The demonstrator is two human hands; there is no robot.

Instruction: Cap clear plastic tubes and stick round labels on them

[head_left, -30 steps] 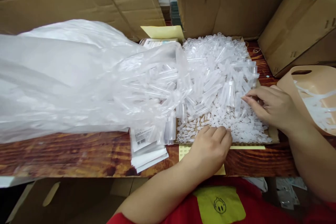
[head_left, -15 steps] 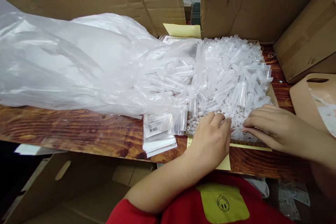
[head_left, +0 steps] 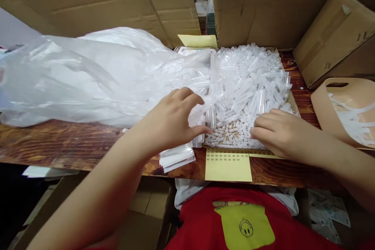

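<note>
Since the earlier frame, the left hand [head_left: 172,121] had lifted from the small caps [head_left: 231,134] and moved left to the mouth of the clear plastic bag [head_left: 96,74], fingers spread loosely, gripping nothing. Clear, cloudy plastic tubes [head_left: 249,82] lay heaped on a cardboard tray [head_left: 293,100] at the table's [head_left: 73,144] right, spilling from the bag. Near them, the right hand [head_left: 278,133] rested flat on the caps, fingers barely parted, with a yellow sheet [head_left: 227,166] at the near edge.

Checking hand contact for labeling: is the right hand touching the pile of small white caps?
Touching. The head view shows the right hand lying fingers-down on the white caps.
</note>
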